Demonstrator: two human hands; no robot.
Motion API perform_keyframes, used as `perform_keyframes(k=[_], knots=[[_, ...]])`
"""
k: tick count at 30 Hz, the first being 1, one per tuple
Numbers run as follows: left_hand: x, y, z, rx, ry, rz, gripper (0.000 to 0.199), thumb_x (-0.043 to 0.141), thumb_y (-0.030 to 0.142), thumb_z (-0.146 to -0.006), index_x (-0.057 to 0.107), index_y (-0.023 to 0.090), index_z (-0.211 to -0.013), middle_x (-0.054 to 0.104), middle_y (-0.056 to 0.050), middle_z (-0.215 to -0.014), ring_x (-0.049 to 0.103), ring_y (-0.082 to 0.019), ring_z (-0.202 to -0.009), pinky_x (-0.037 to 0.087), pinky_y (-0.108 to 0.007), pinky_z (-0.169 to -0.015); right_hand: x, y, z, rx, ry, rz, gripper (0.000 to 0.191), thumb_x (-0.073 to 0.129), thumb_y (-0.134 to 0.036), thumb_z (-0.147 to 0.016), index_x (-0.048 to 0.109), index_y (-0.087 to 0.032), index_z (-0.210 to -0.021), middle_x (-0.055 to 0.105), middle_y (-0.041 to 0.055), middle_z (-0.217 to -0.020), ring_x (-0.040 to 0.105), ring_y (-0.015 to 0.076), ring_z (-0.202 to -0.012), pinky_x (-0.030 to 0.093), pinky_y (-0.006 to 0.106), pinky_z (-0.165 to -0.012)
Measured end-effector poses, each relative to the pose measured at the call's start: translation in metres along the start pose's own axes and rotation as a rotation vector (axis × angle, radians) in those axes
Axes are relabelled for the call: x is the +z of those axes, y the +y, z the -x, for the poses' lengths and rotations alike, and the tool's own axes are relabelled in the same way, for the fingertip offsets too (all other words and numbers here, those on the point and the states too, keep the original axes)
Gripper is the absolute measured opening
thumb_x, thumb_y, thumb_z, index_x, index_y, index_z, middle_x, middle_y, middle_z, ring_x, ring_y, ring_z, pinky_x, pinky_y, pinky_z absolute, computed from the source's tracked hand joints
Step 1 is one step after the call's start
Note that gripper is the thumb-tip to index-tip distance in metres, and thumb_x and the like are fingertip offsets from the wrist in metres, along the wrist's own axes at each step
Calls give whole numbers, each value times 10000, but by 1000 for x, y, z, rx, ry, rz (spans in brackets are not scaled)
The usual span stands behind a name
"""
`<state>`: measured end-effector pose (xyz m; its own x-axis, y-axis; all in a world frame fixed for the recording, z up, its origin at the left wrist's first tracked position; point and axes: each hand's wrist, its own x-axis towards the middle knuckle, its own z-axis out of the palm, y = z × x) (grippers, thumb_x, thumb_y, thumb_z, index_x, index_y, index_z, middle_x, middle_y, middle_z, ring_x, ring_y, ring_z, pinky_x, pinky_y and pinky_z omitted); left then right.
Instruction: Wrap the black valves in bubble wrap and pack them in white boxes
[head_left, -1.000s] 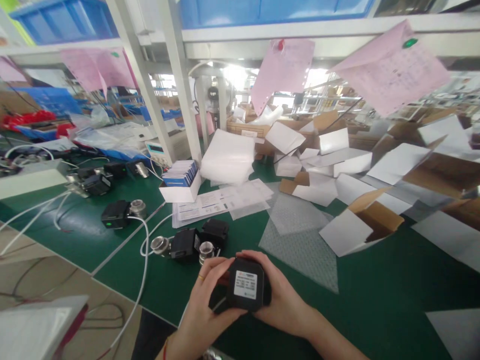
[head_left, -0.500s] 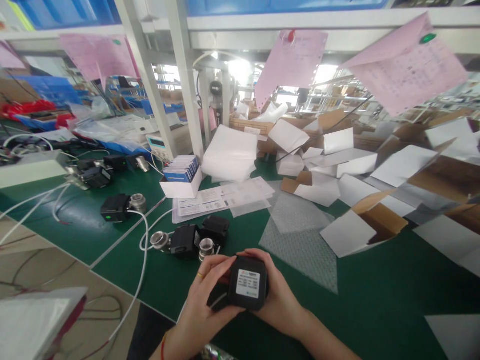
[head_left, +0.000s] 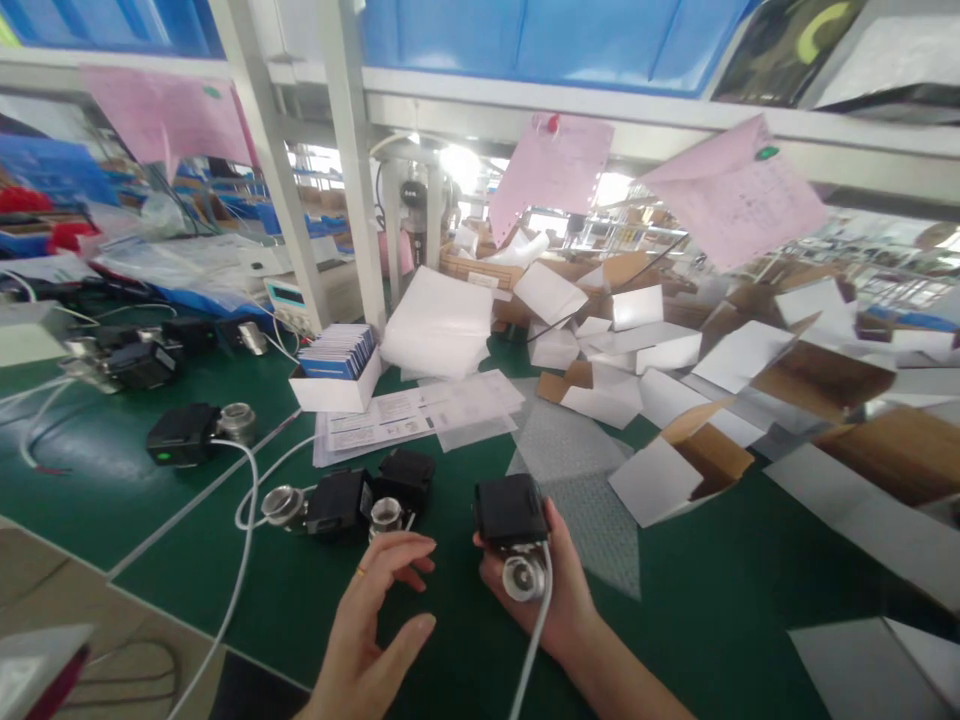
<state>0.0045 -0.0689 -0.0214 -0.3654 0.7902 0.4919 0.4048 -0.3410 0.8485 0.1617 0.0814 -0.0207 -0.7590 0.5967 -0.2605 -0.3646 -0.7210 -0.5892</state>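
My right hand (head_left: 564,590) grips a motorized ball valve (head_left: 511,512), a black box-shaped actuator with a round steel fitting turned toward me. A white cable runs down from it. To its left, my left hand (head_left: 382,615) is empty, thumb and fingers apart, above the green tabletop. Just beyond my left fingers lie two more motorized valves (head_left: 341,502), black with steel fittings and a white cable. Another such valve (head_left: 184,435) with a green mark sits farther left.
A white box of blue booklets (head_left: 334,385) stands behind the valves, near printed sheets (head_left: 390,418). Bubble wrap (head_left: 577,470) lies flat in the middle. Open white cartons (head_left: 675,470) crowd the right side. A metal post (head_left: 352,180) and shelf rise at the back.
My left hand has let go of the valve and moved left. The valve has been turned in my right hand, so its label no longer shows and its fitting and cable do.
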Motion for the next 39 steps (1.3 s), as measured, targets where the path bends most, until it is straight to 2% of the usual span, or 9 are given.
perform_keyframes(k=[5, 9, 16, 22, 26, 28, 32, 35, 39], knots=[[-2, -2, 0, -44, -79, -27, 221, 613, 314, -1022, 658, 327, -1238, 618, -52, -1248, 654, -180, -958, 583, -259, -827, 3, -8, 3, 1, -108, -82, 825, 801, -749, -755, 756, -26, -1149, 650, 10, -640, 362, 23, -378, 328, 170, -431], [2, 3, 1, -101, -31, -18, 162, 642, 365, -1000, 715, 310, -1134, 649, -47, -1203, 642, -177, -894, 557, -270, -812, 0, -5, 4, -1, -182, -86, 858, 752, -790, -776, 743, -40, -1193, 594, -18, -600, 327, 27, -349, 267, 180, -400], [7, 8, 1, -166, 16, -3, 181, 667, 420, -973, 758, 270, -1018, 679, -79, -1149, 645, -209, -885, 554, -293, -794, -2, -3, 8, -23, -159, -4, 786, 672, -837, -795, 711, -147, -1170, 618, -11, -655, 441, 103, -425, 368, 234, -456], [2, -2, 0, -59, -51, -66, 123, 652, 307, -974, 740, 279, -1055, 685, -78, -1148, 669, -205, -868, 576, -280, -763, 0, -4, 10, -22, -92, 79, 823, 649, -896, -735, 706, -171, -1120, 598, -20, -626, 463, 131, -450, 430, 277, -505], [1, -3, -1, -35, -47, -78, 133, 657, 300, -979, 725, 275, -1090, 679, -80, -1147, 668, -200, -860, 574, -279, -759, -6, 0, 11, -7, 25, 200, 804, 673, -920, -692, 712, -165, -967, 640, 25, -643, 604, 202, -562, 526, 339, -590], [2, -2, -1, -40, -38, -59, 200, 679, 314, -975, 705, 287, -1171, 680, -75, -1142, 672, -196, -857, 577, -282, -775, -6, 5, 12, -22, 75, 228, 715, 769, -840, -688, 699, -175, -940, 695, 52, -718, 686, 245, -703, 569, 364, -680], [3, -2, 0, -91, -13, 124, 450, 724, 375, -965, 591, 349, -1395, 698, -43, -1095, 690, -181, -860, 590, -260, -784, 12, 11, 18, -168, 171, 457, 700, 955, -481, -633, 642, -223, -1204, 755, 56, -1054, 708, 270, -1020, 577, 371, -884], [9, -5, 2, -209, -34, 354, 513, 718, 408, -973, 537, 333, -1448, 713, -51, -1106, 716, -186, -880, 614, -266, -788, 32, 7, 22, -269, 199, 816, 726, 859, -312, -637, 569, -209, -1294, 740, 81, -1132, 700, 295, -1063, 572, 420, -942], [24, -3, 1, -375, -16, 571, 640, 849, 442, -849, 556, 269, -1391, 718, -112, -1286, 728, -278, -1112, 617, -349, -950, 43, 10, 30, -371, 258, 1092, 867, 738, -301, -651, 439, -166, -1454, 651, 165, -1342, 638, 352, -1227, 495, 539, -1098]])
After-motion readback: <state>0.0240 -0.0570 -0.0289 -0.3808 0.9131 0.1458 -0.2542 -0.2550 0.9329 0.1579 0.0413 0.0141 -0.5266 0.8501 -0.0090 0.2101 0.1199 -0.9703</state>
